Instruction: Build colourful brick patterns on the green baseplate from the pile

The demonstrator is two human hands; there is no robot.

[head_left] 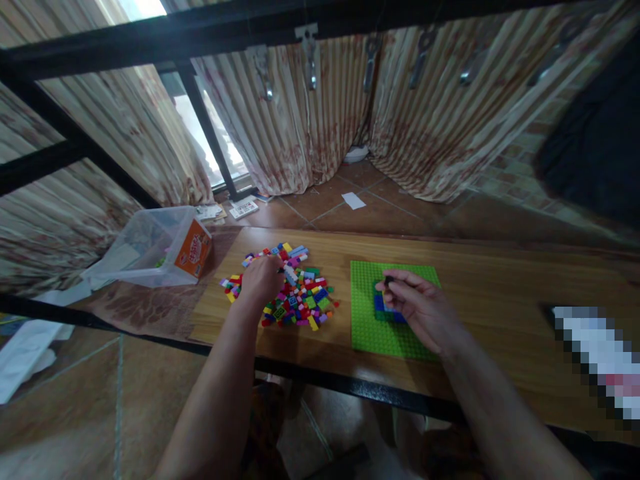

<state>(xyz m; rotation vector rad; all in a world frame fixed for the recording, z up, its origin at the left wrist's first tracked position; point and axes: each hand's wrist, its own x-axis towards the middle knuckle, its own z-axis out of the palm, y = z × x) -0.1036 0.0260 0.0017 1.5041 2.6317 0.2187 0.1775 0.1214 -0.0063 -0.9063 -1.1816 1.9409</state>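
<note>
My left hand (pixel 262 279) reaches over a pile of loose coloured toy bricks (pixel 300 300), its fingers curled down at the pile's left part. A dark bit shows by its fingertips, too small to name. My right hand (pixel 420 300) pinches a small black brick (pixel 389 280) between thumb and fingers. It is held above the green baseplate (pixel 365 333). Blue and green bricks (pixel 383 312) are built up on the plate below that hand, which partly hides them.
A clear plastic bin (pixel 150 267) with an orange label stands at the wooden table's (pixel 500 293) left end. A pixelated device (pixel 597 353) lies at the right. A black metal frame (pixel 240 37) with hanging clips crosses above. Curtains hang behind the table.
</note>
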